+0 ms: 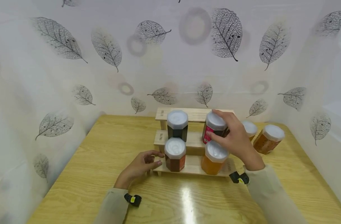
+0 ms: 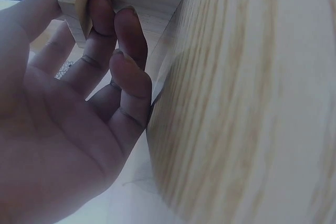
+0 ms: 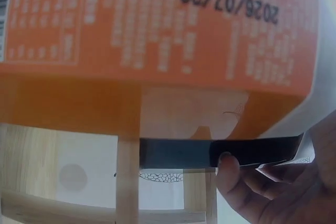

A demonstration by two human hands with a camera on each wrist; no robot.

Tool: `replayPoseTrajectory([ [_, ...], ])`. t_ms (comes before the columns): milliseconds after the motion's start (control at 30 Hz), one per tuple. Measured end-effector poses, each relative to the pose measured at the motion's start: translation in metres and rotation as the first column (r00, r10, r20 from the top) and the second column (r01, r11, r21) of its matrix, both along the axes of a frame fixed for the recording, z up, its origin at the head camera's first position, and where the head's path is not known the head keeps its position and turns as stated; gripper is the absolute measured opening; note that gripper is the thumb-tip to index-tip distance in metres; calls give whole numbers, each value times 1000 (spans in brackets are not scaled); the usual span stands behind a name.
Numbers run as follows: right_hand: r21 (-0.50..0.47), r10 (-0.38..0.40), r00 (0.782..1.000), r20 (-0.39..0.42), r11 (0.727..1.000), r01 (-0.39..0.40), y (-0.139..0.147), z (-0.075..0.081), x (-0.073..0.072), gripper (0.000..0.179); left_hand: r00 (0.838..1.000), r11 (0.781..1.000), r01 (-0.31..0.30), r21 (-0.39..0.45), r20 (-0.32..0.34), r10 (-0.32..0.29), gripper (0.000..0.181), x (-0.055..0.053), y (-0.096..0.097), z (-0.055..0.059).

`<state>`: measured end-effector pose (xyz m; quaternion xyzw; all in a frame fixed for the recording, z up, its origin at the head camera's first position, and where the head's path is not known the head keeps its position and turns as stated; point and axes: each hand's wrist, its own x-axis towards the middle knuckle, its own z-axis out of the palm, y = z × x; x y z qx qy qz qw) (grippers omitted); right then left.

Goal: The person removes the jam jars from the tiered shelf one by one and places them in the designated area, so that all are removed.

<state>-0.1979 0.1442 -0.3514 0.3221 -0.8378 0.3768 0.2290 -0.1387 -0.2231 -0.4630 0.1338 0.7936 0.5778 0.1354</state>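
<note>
My right hand (image 1: 237,137) grips a lidded jar with dark contents and a pink label (image 1: 207,134), on the right of the wooden three-step rack's (image 1: 194,143) middle step. In the right wrist view its thumb lies against the jar's dark side (image 3: 252,150). Below it on the lowest step stands an orange jar (image 1: 212,165). My left hand (image 1: 141,163), fingers loosely bent, is at the lowest step's left end, beside a reddish-brown jar (image 1: 174,163). In the left wrist view its fingers are close to a wooden end piece (image 2: 79,3); contact is unclear.
Another dark jar (image 1: 177,132) stands on the left of the middle step. On the table (image 1: 114,140) right of the rack are a brown-orange jar (image 1: 267,143) and a partly hidden jar (image 1: 250,128). A leaf-print curtain (image 1: 170,62) surrounds the table's back and sides.
</note>
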Motion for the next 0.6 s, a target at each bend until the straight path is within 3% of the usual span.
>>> replayPoseTrajectory([
  [600, -45, -82, 996, -40, 996, 80, 30, 9, 5, 78, 999, 1000, -8, 5, 36, 8, 31, 0, -1, 1],
])
